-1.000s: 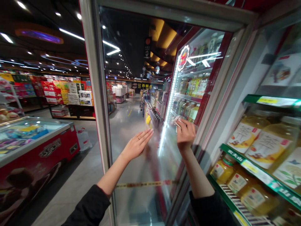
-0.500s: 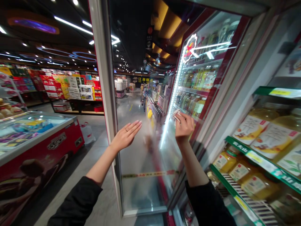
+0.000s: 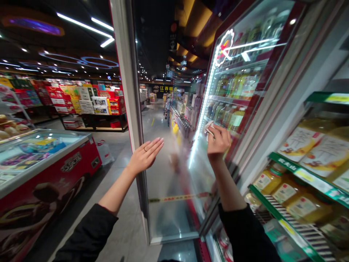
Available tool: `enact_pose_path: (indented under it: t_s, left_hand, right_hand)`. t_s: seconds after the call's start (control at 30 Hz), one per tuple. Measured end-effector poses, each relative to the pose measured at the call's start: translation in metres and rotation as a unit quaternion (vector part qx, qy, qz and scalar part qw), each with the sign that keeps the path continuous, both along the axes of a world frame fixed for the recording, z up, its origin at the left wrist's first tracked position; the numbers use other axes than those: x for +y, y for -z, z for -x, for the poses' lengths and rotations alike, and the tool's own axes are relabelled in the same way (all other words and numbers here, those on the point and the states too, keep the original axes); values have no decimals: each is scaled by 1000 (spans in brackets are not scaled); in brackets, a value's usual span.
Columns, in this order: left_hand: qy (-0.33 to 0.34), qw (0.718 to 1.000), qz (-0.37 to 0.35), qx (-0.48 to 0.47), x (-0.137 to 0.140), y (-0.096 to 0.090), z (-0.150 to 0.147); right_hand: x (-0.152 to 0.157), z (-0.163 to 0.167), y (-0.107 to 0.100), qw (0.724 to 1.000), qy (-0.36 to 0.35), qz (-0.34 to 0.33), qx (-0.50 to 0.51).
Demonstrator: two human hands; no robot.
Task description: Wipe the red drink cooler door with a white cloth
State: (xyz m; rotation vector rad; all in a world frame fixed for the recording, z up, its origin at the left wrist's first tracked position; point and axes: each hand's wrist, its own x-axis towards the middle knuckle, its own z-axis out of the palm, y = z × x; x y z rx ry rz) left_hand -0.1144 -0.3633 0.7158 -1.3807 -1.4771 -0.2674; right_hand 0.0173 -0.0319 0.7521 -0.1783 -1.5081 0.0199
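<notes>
In front of me a glass door (image 3: 169, 214) with a metal frame stands swung out from a drinks fridge. A whitish crumpled cloth (image 3: 209, 127) is bunched in the fingers of my right hand (image 3: 219, 142), up against the pane on its right side. My left hand (image 3: 145, 154) is flat with fingers stretched out, a ring on one of them, near the door's outer frame; it holds nothing. Whether its palm touches the glass I cannot tell. The lower middle of the pane looks hazy.
Bottles of yellow juice (image 3: 307, 207) fill green-edged fridge shelves (image 3: 289, 165) on the right. A lit drinks cooler shows in the glass. At left stands a red chest freezer (image 3: 62, 171), with a white plastic bag (image 3: 105, 152) beside it and stacked boxes (image 3: 89, 102) behind.
The door and the fridge have shifted slightly right in view. My right hand has moved a little right with the cloth. My left hand stays nearly in place.
</notes>
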Motion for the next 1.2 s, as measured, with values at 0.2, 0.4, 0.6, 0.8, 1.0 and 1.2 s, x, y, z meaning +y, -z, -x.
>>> enact_pose_path:
  t_s: [0.2, 0.4, 0.6, 0.8, 1.0, 1.2]
  left_hand:
    - [-14, 999, -52, 4, -5, 8, 8]
    - [-33, 993, -113, -5, 0, 18, 14]
    - [-48, 979, -198, 17, 9, 26, 19]
    - [-53, 969, -234, -59, 13, 33, 24]
    - [-40, 947, -296, -119, 20, 37, 28]
    - [-23, 944, -303, -130, 26, 38, 34]
  right_hand:
    - [-58, 35, -20, 997, -28, -68, -19]
    - [-74, 30, -2, 983, -31, -132, -125]
    - [-84, 44, -20, 999, 1, -40, -17]
    - [-125, 60, -13, 985, -69, -111, -113]
    - [-117, 51, -2, 981, -91, -137, -102]
    - [-159, 83, -31, 980, -113, -101, -125]
